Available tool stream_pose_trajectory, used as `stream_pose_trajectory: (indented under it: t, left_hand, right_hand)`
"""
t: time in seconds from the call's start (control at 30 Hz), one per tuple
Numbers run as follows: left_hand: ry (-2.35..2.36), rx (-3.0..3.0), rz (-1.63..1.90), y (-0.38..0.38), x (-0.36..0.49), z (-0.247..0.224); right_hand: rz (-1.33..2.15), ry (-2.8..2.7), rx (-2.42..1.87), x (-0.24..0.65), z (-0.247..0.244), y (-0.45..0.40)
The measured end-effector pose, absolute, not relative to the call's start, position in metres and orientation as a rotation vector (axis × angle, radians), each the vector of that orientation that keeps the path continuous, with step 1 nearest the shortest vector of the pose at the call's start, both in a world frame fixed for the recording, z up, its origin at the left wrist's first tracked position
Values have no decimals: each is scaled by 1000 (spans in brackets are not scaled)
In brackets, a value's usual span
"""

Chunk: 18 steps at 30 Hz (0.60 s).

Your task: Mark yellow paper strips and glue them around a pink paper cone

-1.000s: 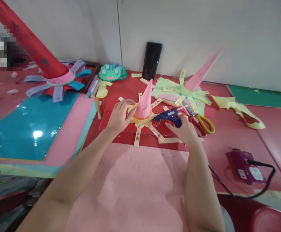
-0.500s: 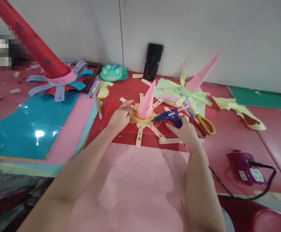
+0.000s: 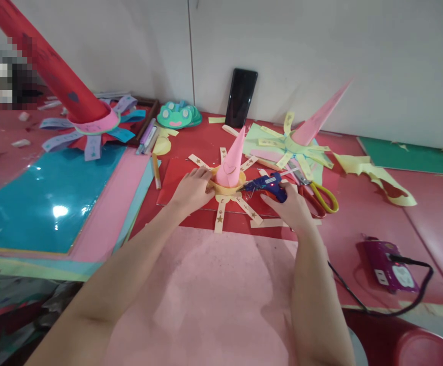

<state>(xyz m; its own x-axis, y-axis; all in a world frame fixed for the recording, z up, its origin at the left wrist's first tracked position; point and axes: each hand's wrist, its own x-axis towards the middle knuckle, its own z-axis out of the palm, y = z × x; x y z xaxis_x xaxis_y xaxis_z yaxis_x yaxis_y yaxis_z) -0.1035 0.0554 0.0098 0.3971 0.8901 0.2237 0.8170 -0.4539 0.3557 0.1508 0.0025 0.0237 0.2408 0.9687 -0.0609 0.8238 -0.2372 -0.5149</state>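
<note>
A pink paper cone (image 3: 228,172) stands upright inside a yellow-orange paper band (image 3: 227,191), from which cream paper strips (image 3: 220,216) with letters and stars spread outward. My left hand (image 3: 194,188) is closed on the band's left side, its fingertips partly hidden. In my right hand (image 3: 292,203) is a blue glue gun (image 3: 267,183) with a small light lit on it. Its nozzle is at the right side of the band, close to the strips; whether it touches cannot be made out. Red card (image 3: 173,180) lies under the paper piece.
Scissors (image 3: 326,197) lie right of my right hand. Behind are a similar cone piece (image 3: 305,137), a phone (image 3: 241,96) against the wall and green frog cut-outs (image 3: 179,116). A red cone piece (image 3: 92,119) stands left. A purple box (image 3: 391,267) with a cable sits right.
My left hand has shifted slightly down along the band's left side, its fingers curling in and uncovering the upper-left strip. The right hand and glue gun are nearly unmoved.
</note>
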Motion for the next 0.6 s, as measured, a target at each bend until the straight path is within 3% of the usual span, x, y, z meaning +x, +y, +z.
stream_pose_trajectory:
  t: [0.2,0.4,0.6]
  left_hand:
    - [1550,2416,613,51,-101,16]
    - [1313,2265,937,55,-95,7]
    - [1270,2275,894,59,-87,0]
  right_hand:
    - [533,-1598,-2177,151,24,3]
    - [531,-1579,-2193,150,25,2]
    - [521,-1662,-2196,143,28,3]
